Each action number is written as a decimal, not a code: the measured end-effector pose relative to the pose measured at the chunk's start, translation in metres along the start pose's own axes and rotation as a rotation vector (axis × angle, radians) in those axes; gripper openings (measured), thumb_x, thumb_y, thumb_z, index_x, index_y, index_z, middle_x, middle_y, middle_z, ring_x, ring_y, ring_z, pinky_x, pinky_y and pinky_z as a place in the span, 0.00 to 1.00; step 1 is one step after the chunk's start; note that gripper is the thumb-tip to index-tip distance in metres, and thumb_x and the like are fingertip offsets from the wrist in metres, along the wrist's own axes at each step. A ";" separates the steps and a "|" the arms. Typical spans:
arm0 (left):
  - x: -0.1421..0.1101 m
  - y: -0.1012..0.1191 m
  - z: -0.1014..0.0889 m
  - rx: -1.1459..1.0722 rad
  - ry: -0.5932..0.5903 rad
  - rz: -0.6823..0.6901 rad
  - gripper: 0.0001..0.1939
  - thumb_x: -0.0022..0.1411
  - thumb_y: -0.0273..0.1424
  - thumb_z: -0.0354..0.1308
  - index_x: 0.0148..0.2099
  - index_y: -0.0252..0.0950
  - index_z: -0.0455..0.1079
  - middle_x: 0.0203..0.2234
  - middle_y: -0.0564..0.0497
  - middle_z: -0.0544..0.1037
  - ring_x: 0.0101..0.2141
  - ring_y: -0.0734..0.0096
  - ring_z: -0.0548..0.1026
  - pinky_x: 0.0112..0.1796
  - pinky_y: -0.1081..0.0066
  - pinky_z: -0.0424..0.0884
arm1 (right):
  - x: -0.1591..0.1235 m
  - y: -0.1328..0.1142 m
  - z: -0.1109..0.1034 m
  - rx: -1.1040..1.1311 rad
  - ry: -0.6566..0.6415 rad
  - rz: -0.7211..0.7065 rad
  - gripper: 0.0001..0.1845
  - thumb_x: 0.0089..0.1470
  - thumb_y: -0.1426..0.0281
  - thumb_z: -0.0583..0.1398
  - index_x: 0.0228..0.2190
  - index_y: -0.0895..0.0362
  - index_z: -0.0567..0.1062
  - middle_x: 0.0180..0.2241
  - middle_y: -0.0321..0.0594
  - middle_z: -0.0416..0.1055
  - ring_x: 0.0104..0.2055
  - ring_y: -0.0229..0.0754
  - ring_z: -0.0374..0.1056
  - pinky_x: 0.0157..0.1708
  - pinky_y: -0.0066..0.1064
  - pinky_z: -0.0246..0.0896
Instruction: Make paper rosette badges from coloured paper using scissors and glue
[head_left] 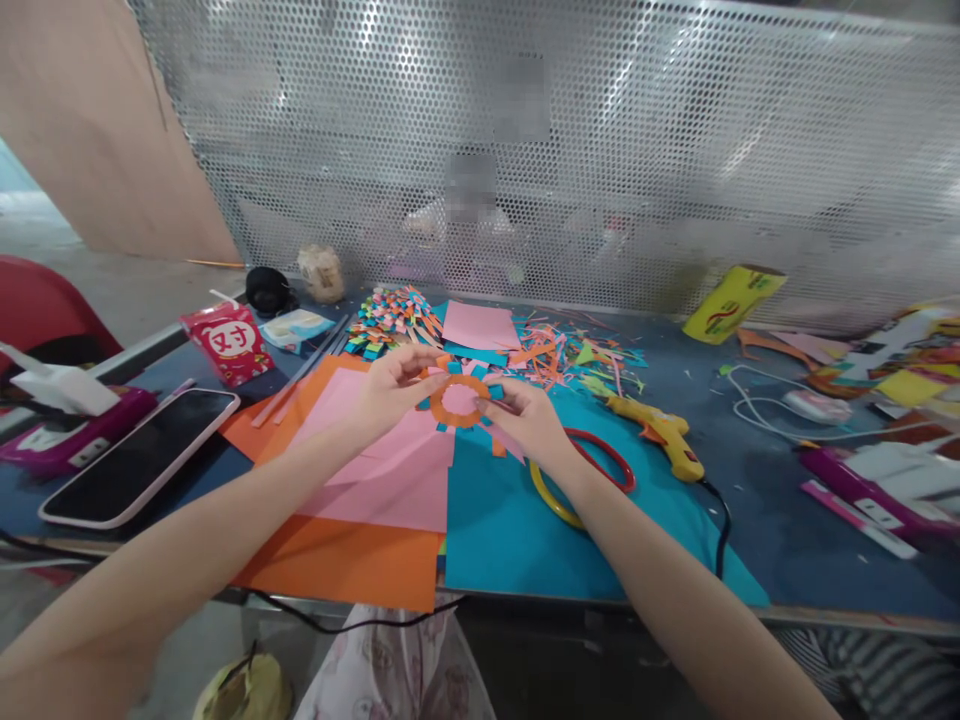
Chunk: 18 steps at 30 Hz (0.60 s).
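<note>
Between my two hands is an orange paper ring with small blue and orange paper tabs sticking out around it. Fingers and thumb of my left hand pinch its left side. On the opposite side, my right hand grips the ring's edge with thumb and fingers. Pink paper over orange sheets lies under my left arm. A large blue sheet spreads below my right hand. Scissors with a red and a yellow handle loop are partly hidden by my right forearm.
A yellow glue gun lies on the right. Behind my hands are paper strips, a pile of small folded pieces and a pink sheet. A phone and a red drink carton stand left; a perforated metal panel closes the back.
</note>
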<state>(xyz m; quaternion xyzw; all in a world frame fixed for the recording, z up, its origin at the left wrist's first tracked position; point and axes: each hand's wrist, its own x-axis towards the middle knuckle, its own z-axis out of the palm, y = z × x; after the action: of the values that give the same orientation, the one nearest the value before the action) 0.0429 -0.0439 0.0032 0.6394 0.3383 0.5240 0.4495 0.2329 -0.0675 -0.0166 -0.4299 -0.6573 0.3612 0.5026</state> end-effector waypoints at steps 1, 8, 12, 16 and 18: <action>0.000 0.000 0.000 0.002 0.000 -0.001 0.17 0.48 0.37 0.66 0.39 0.35 0.72 0.34 0.48 0.79 0.34 0.72 0.76 0.31 0.75 0.71 | 0.000 0.000 0.000 -0.002 0.002 -0.002 0.17 0.42 0.54 0.65 0.28 0.55 0.75 0.28 0.37 0.74 0.31 0.42 0.70 0.32 0.34 0.67; -0.001 0.002 0.001 0.015 0.007 -0.004 0.17 0.47 0.38 0.67 0.38 0.34 0.72 0.32 0.49 0.79 0.29 0.74 0.75 0.26 0.76 0.70 | 0.000 0.001 0.000 -0.002 0.011 -0.023 0.16 0.43 0.55 0.64 0.28 0.54 0.75 0.30 0.38 0.75 0.34 0.43 0.71 0.35 0.34 0.68; -0.001 0.000 0.001 0.008 0.018 -0.007 0.17 0.47 0.38 0.67 0.38 0.34 0.72 0.31 0.50 0.78 0.28 0.75 0.74 0.25 0.77 0.69 | 0.000 0.000 -0.001 -0.029 0.004 -0.029 0.15 0.44 0.56 0.63 0.28 0.54 0.75 0.29 0.38 0.74 0.33 0.43 0.71 0.34 0.34 0.68; 0.000 0.000 0.002 -0.007 0.025 -0.011 0.17 0.46 0.38 0.67 0.37 0.34 0.72 0.30 0.51 0.77 0.27 0.77 0.73 0.24 0.78 0.68 | -0.001 -0.001 0.000 -0.025 0.015 -0.048 0.14 0.44 0.57 0.63 0.28 0.55 0.75 0.29 0.38 0.74 0.33 0.42 0.71 0.34 0.33 0.68; 0.001 0.000 0.002 -0.015 0.031 -0.022 0.18 0.45 0.39 0.68 0.35 0.34 0.72 0.27 0.52 0.76 0.24 0.78 0.71 0.22 0.77 0.67 | -0.001 -0.001 0.000 -0.044 0.019 -0.051 0.14 0.44 0.57 0.63 0.28 0.54 0.75 0.28 0.38 0.74 0.32 0.42 0.71 0.32 0.32 0.68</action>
<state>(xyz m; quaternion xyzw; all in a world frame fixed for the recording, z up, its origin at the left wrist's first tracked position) 0.0449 -0.0439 0.0038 0.6241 0.3485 0.5314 0.4546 0.2328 -0.0694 -0.0158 -0.4275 -0.6710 0.3296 0.5083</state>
